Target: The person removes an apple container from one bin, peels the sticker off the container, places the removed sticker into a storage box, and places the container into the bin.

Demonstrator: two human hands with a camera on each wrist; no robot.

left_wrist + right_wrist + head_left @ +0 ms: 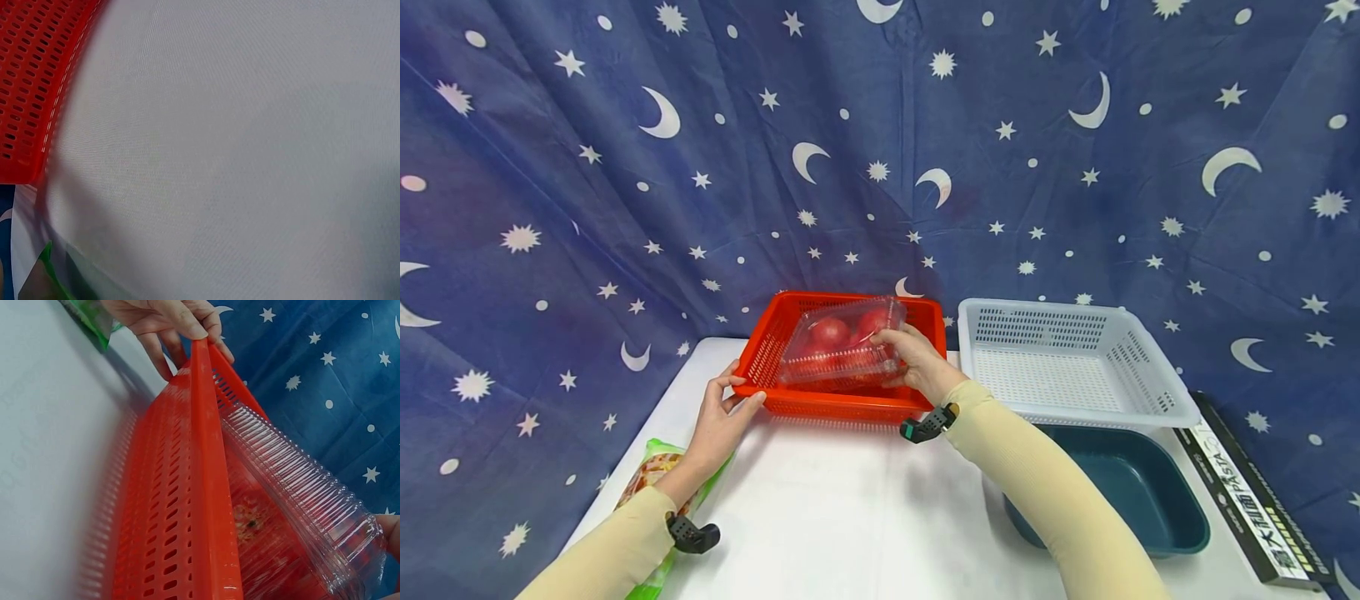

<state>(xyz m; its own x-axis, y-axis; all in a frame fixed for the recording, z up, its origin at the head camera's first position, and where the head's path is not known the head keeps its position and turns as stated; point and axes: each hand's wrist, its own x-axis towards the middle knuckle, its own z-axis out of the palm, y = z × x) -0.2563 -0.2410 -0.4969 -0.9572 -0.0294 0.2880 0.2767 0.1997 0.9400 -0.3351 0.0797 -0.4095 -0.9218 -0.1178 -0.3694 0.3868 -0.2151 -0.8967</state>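
Observation:
A red perforated basket (pixel 842 407) stands at the back of the white table. My left hand (pixel 718 425) grips its front left corner, thumb over the rim and fingers at the left side. My right hand (pixel 921 367) holds the right end of a clear plastic box (pixel 790 371), tilted over the basket's inside. Round red fruits (pixel 830 333) show through the plastic. In the right wrist view, the box's ridged edge (pixel 294 456) rises above the basket rim (pixel 209 456), and a red fruit with a brown-flecked end (pixel 250 522) shows below it. The left wrist view has the basket wall (pixel 31 81) but no hand.
To the right stands a white perforated basket (pixel 1037 308), with a dark teal basin (pixel 1135 483) in front of it. A long black pasta box (pixel 1255 508) lies along the right edge. A green food packet (pixel 655 475) lies under my left forearm. A blue star-patterned curtain (pixel 880 125) hangs behind.

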